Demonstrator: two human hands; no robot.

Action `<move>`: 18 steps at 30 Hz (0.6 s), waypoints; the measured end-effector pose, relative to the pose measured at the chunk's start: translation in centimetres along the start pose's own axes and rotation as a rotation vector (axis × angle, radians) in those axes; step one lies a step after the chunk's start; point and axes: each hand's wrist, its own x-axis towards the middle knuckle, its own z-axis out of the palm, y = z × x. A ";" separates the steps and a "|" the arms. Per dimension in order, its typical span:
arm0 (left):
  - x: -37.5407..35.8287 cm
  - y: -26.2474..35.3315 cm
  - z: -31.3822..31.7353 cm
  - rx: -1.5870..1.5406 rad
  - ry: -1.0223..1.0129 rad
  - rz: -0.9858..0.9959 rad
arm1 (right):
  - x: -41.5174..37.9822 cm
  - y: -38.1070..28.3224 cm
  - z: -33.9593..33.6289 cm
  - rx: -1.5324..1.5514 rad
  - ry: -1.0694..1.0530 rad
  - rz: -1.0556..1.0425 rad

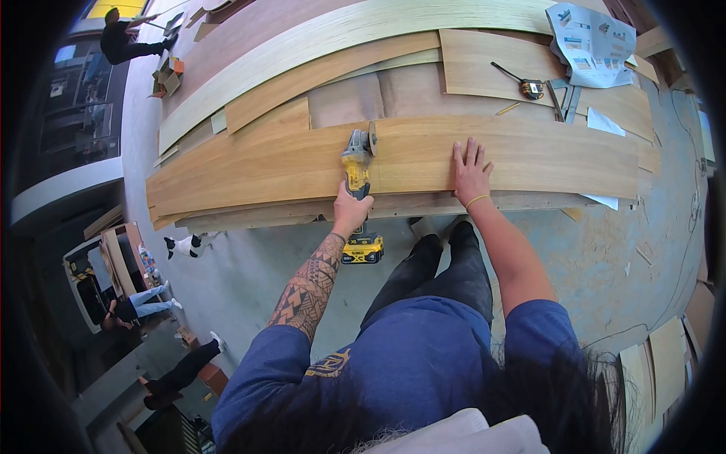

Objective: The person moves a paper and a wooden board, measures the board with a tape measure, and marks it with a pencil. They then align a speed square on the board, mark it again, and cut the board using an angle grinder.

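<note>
My left hand (352,209) is wrapped round the body of a yellow and black cordless angle grinder (355,163). Its battery (363,249) hangs below the hand, past the bench's near edge. The grinder's disc (372,139) stands on edge at a faint line across a long wooden plank (257,168), close to the plank's far edge. To the right, my right hand (473,174) lies flat on the same plank with its fingers spread.
Beyond the plank are a tape measure (532,89), a pencil (517,108), a metal square (564,102) and a printed sheet (594,45). Several boards (491,64) lie stacked there. A black-and-white animal (183,246) is on the floor at left. Other people (125,38) are farther off.
</note>
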 end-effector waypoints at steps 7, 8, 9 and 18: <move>-1.0 0.9 -0.3 -0.006 -0.004 0.000 | 0.3 0.1 0.6 -0.012 0.010 -0.001; -1.1 1.2 -0.4 0.011 0.002 0.002 | 0.5 0.2 1.1 -0.009 0.007 0.003; -1.3 1.5 -0.4 0.028 0.008 0.005 | 0.5 0.2 1.4 -0.016 0.044 0.000; -1.2 0.9 -0.2 0.049 0.003 -0.014 | 0.3 0.2 0.5 -0.003 0.005 0.001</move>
